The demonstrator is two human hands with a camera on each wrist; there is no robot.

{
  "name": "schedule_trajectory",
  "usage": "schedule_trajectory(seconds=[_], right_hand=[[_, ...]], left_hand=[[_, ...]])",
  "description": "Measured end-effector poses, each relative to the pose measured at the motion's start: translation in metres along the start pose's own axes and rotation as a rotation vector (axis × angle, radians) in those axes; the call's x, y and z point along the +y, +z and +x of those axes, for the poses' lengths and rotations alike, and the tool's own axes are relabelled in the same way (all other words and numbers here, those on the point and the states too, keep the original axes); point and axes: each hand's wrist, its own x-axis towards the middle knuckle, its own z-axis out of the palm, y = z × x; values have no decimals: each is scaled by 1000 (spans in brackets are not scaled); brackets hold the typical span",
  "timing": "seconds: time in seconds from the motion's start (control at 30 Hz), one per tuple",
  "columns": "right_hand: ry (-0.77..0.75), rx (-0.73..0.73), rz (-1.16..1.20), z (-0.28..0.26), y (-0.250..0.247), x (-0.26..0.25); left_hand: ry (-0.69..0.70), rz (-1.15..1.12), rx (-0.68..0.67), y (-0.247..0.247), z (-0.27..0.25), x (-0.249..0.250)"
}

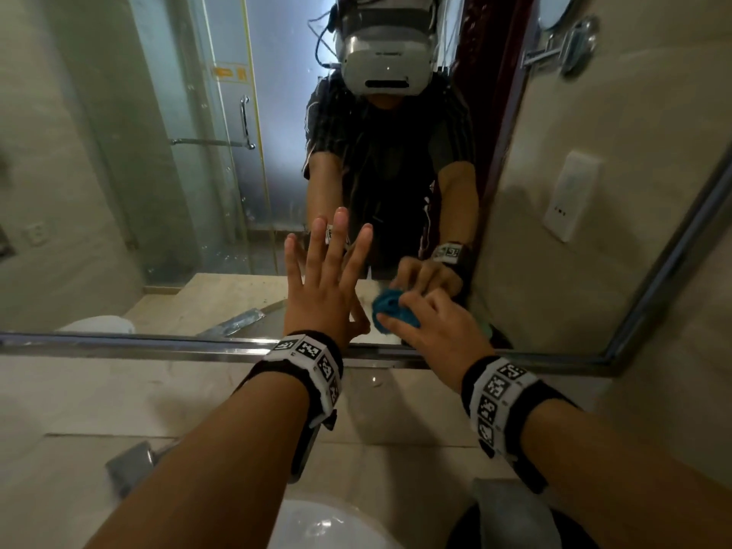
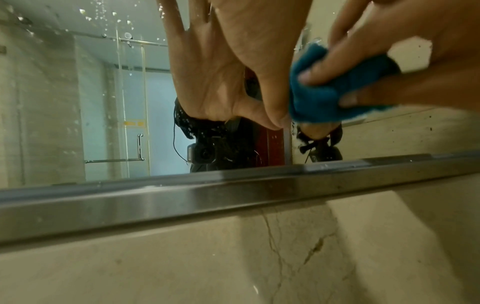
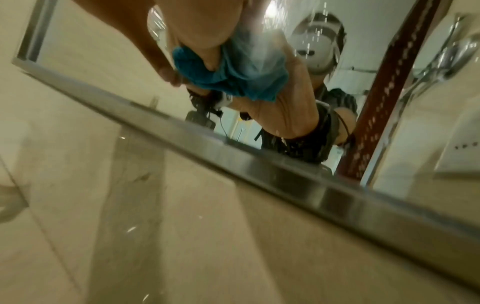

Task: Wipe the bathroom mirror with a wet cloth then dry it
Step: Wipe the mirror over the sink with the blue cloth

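The two forearms reach up from the bottom of the head view, each with a black-and-white marker band at the wrist, above a white sink [image 1: 317, 525]. The left hand [image 1: 321, 287] lies flat on the mirror [image 1: 158, 172], fingers straight and spread apart, just above the metal frame [image 1: 119, 344]. Just beside it, the right hand [image 1: 439, 330] has its fingers curled over a bunched blue cloth [image 1: 390, 307], holding it against the glass low down, near the mirror's lower right corner.
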Motion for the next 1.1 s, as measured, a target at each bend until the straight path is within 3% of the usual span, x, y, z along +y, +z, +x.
schedule_trajectory(seconds=[0.17, 0.33, 0.4, 0.57, 0.73, 0.93, 1.1], right_hand=[[-70, 56, -67, -3, 1, 3], [146, 249, 11, 26, -30, 11], [149, 272, 1, 27, -28, 8], [11, 130, -6, -13, 16, 0], [37, 69, -27, -53, 29, 18], [-2, 84, -52, -58, 1, 60], [9, 101, -96, -25, -47, 81]], left_hand=[[-66, -9, -99, -5, -2, 9], [-82, -6, -136, -8, -1, 11], [-85, -13, -125, -8, -1, 10], [-87, 1, -102, -5, -2, 10], [-74, -9, -59, -2, -3, 8], [-67, 109, -97, -23, -8, 1], [-36, 128, -21, -68, 22, 14]])
